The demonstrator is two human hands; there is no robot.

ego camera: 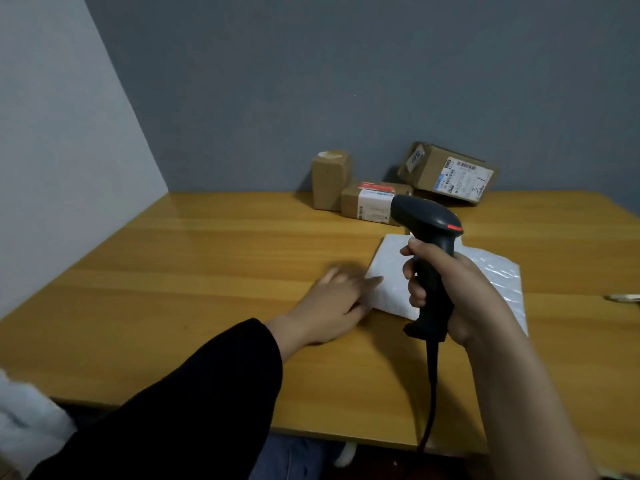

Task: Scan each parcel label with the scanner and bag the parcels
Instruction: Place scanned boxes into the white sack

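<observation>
Hard to make out:
- left hand [332, 296], blurred at the fingertips
- white padded plastic mailing bag [388, 268], partly covered by the right hand [460, 289] and the black handheld scanner with an orange-red button [427, 233]
- pale metallic item [623, 298], cut off at the right edge and unidentifiable
- label print, illegible

Left hand: flat on the yellow wooden desk [207, 271], fingers extended, holding nothing, thumb touching the bag's left edge.

Right hand: fingers wrapped round the scanner's grip, with the scanner's head raised over the bag. The black cable [431, 393] hangs past the desk's front edge.

Brown cardboard parcels, at the back of the desk by the grey wall [311, 81]:
- upright parcel [330, 180]
- low labelled parcel [367, 202], partly behind the scanner's head
- tilted labelled parcel [446, 173]
</observation>
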